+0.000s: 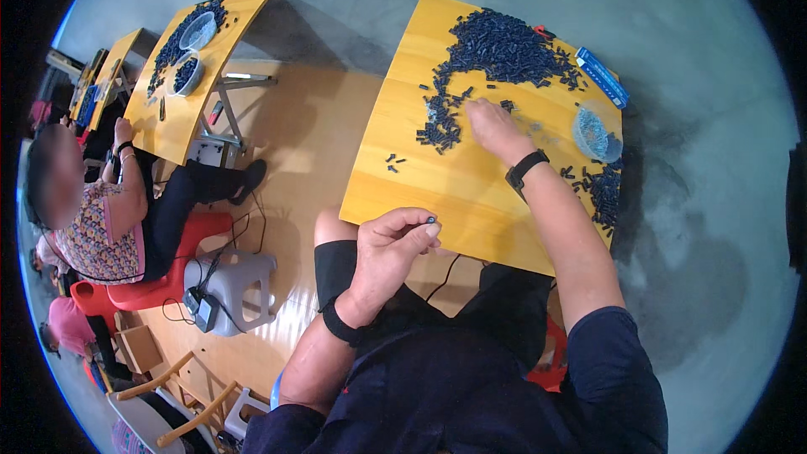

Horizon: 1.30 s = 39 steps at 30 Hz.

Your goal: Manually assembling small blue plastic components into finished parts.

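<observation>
My left hand (391, 248) is above the near left edge of the yellow table (471, 197), its thumb and fingers pinching a small black tubular piece (431, 219) with a pale bluish end. Farther out, my right hand (494, 126) reaches down to the tabletop with its fingers drawn together; whatever is between the fingertips is hidden. Just left of it lies a loose cluster of short black pieces (439, 133). Beyond both hands spreads a large heap of the same black pieces (500, 46). Tiny pale bits (534, 128) are scattered right of my right hand.
A clear tub of small light-blue parts (592, 134) stands at the right edge, by a blue box (602, 77). Another black pile (603, 197) lies below the tub. A red-handled tool (543, 32) rests by the heap. At left, a person (92, 210) sits at another yellow table (227, 50).
</observation>
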Tool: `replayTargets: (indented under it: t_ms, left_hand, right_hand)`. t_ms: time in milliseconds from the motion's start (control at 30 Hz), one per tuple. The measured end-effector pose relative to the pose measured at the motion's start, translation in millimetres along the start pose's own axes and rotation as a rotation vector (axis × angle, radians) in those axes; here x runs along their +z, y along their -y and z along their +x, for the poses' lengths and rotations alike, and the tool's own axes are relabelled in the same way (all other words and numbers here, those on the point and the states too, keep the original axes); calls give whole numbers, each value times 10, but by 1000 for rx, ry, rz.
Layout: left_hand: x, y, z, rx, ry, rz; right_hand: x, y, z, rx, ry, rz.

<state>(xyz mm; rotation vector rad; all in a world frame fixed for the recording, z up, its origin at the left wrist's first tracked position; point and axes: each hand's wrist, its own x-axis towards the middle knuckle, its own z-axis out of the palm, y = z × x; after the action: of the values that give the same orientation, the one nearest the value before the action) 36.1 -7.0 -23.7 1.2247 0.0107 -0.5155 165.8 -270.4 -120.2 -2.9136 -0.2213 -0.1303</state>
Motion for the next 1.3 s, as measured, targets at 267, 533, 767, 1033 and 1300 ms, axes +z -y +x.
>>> replayTargets:
  t_ms: [267, 533, 767, 1033, 1300]
  left_hand:
    - [18, 34, -33, 3, 38, 31]
    - [108, -17, -131, -11, 58, -3]
    - [83, 23, -201, -9, 42, 32]
    - [48, 50, -256, 34, 38, 32]
    - [81, 73, -327, 52, 52, 24]
  right_hand:
    - [-190, 47, -182, 40, 180, -20]
    - [-137, -66, -420, -20, 82, -1]
    - [-93, -14, -514, 68, 25, 81]
    - [75, -45, -610, 121, -79, 88]
    - [-6, 128, -856, 118, -55, 5]
